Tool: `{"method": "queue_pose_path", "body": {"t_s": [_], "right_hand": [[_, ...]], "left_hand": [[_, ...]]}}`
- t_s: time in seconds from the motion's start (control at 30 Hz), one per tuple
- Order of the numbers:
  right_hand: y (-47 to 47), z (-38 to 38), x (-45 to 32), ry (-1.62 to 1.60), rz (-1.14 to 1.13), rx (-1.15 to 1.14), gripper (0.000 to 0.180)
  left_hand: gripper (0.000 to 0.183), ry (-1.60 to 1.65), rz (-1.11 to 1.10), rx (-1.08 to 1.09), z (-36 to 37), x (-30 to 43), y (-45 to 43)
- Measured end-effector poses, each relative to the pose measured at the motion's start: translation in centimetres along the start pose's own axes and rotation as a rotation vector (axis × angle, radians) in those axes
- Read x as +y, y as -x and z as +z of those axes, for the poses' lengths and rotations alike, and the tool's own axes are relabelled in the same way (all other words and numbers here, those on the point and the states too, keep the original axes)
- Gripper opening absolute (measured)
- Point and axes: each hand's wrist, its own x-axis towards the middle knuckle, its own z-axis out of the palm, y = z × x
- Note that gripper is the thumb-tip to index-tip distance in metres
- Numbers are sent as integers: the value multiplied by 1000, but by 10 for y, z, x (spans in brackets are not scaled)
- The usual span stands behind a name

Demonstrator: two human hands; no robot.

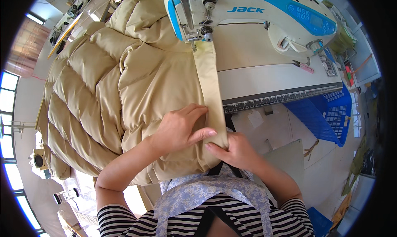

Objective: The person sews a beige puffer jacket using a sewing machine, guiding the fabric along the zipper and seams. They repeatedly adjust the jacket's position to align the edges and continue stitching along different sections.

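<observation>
A beige quilted padded garment (149,78) spreads over the left side of the sewing table and hangs down towards my lap. Along its right side runs a flat fabric band (208,78), whose far end lies under the presser foot (194,47) of a Jack sewing machine (248,10). My left hand (181,127) rests on the garment, fingertips at the band's left edge and thumb reaching over the band. Nearer to me, my right hand (237,150) pinches the band's right edge, thumb on top and fingers hidden beneath.
Pink-handled thread snips (304,67) lie on the machine bed's right side. A measuring scale (282,97) runs along the table's front edge. Below it stands a blue plastic basket (328,113) on the floor. A pale panel (283,165) is near my right forearm.
</observation>
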Motion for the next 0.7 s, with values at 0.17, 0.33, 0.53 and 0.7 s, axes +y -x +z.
{"method": "queue_pose_path", "body": {"t_s": [0.17,0.33,0.53,0.7], "right_hand": [[-52,34,-58,90,-495,53,39],[-58,27,-13,-376,-304,271,28],[-116,33,20,-842,-206,364,61],[-68,78,60,-1098,-50,-301,55]], "left_hand": [[52,563,-492,112,-30,-3,9],[29,965,-531,492,-21,-13,29],[21,-278,99,484,-28,7,-3],[26,-467,144,60,3,15,-25]]}}
